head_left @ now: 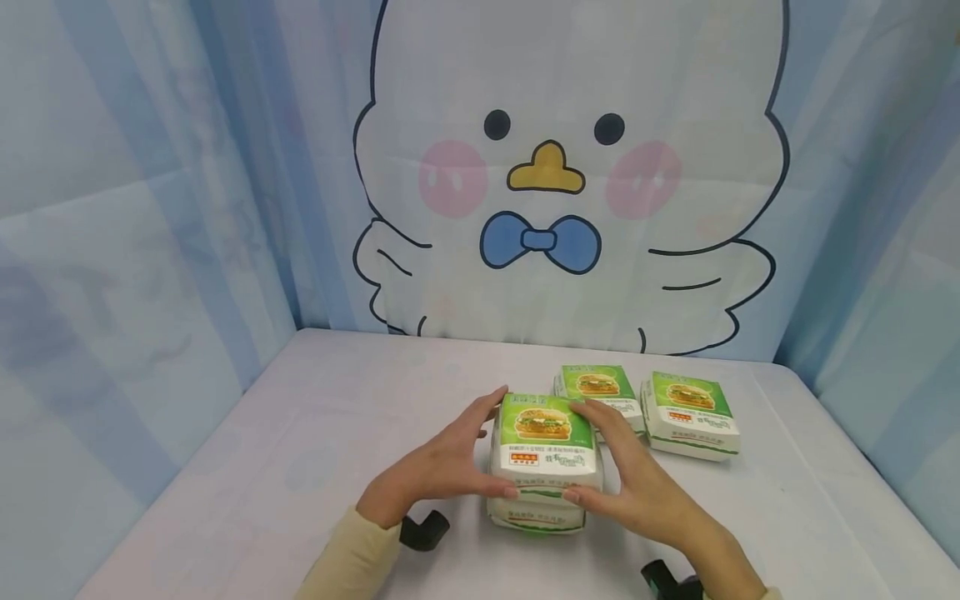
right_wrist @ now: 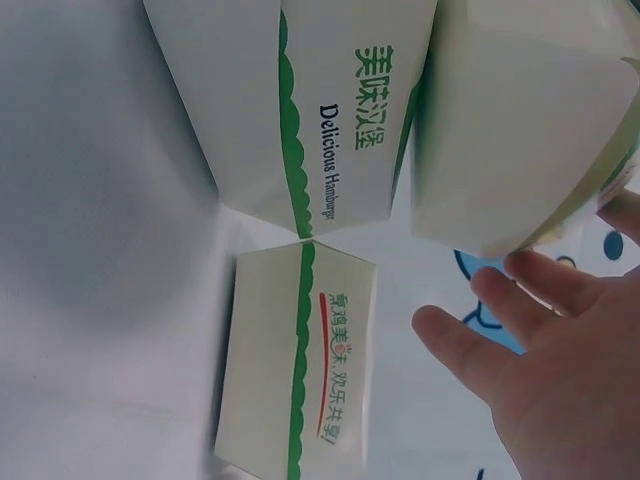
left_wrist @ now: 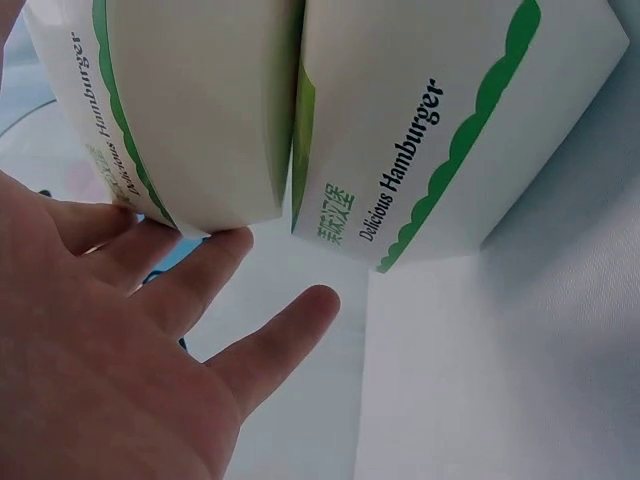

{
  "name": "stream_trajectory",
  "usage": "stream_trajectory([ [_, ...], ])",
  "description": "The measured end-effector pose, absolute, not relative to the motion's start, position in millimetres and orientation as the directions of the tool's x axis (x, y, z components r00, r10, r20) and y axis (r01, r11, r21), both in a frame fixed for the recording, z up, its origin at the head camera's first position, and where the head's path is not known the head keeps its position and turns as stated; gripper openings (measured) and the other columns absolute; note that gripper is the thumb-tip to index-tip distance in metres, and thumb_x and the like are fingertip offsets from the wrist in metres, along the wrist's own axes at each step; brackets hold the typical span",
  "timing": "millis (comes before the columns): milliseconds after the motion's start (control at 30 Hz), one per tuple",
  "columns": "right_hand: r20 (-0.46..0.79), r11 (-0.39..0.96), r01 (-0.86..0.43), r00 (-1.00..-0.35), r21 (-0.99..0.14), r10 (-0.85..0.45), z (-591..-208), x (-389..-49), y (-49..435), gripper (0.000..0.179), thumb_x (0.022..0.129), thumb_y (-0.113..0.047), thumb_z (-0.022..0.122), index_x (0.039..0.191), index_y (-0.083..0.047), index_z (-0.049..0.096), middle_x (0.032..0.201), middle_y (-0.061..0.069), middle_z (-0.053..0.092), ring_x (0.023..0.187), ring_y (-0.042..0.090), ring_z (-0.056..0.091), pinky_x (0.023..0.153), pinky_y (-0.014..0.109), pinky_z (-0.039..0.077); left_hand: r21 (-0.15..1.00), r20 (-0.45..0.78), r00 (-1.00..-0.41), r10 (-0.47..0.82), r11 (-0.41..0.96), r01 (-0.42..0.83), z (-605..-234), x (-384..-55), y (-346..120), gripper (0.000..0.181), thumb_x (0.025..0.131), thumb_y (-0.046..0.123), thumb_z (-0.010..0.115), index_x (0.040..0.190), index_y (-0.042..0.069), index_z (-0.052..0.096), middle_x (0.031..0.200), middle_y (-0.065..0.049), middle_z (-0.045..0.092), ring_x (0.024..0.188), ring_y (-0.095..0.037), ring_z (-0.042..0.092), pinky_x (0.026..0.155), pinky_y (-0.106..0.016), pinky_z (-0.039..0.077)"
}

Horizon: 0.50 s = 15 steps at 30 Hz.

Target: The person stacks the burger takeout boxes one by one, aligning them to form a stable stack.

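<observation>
Left sleeve (head_left: 351, 557): plain beige
Left wrist camera (head_left: 425, 533): black, elbow-shaped
Right sleeve (head_left: 772, 594): beige edge
Right wrist camera (head_left: 660, 578): black, rounded

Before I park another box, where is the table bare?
The table is bare from the left hand to its left edge, and from the right hand and right rear box to its right edge. Crowded: the upper box over the lower box, between both hands, with the left rear box close behind.

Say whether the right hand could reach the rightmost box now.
Probably not until freed: the right hand helps hold the upper box above the lower box, though the way to the rightmost box looks free.
</observation>
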State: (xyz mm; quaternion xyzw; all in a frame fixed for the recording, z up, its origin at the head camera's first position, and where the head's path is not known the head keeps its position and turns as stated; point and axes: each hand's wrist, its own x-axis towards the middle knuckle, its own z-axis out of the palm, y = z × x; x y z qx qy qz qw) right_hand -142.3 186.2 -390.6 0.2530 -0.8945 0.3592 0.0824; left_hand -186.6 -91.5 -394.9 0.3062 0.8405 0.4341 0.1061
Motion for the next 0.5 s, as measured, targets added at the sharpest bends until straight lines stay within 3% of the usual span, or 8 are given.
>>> stream_trajectory([
  [267, 0.36, 0.613, -0.528, -0.849, -0.588, -0.385, -378.4, -144.1, 199.7, 0.093, 0.082, -0.034, 0.08, 0.155, -0.036, 0.022, 0.163, 0.001, 0.023, 0.148, 0.04, 0.022, 0.105, 0.078, 0.029, 0.771, 0.124, -0.798, 0.59, 0.449, 0.452, -393.5, -185.5, -90.6, 0.116, 0.072, 0.049, 0.085, 0.16, 0.023, 0.012, 0.162, 0.002, 0.025, 0.143, -0.021, 0.037, 0.115, -0.046, 0.04],
  [500, 0.39, 0.633, -0.522, -0.852, -0.572, -0.35, -373.4, -149.7, 217.0, 0.086, 0.085, -0.026, 0.074, 0.155, -0.031, 0.025, 0.162, 0.011, 0.022, 0.146, 0.045, 0.021, 0.102, 0.08, 0.029, 0.754, 0.147, -0.788, 0.597, 0.448, 0.481, -393.4, -185.2, -90.2, 0.115, 0.072, 0.049, 0.085, 0.159, 0.024, 0.015, 0.16, 0.003, 0.029, 0.14, -0.018, 0.04, 0.114, -0.046, 0.041],
])
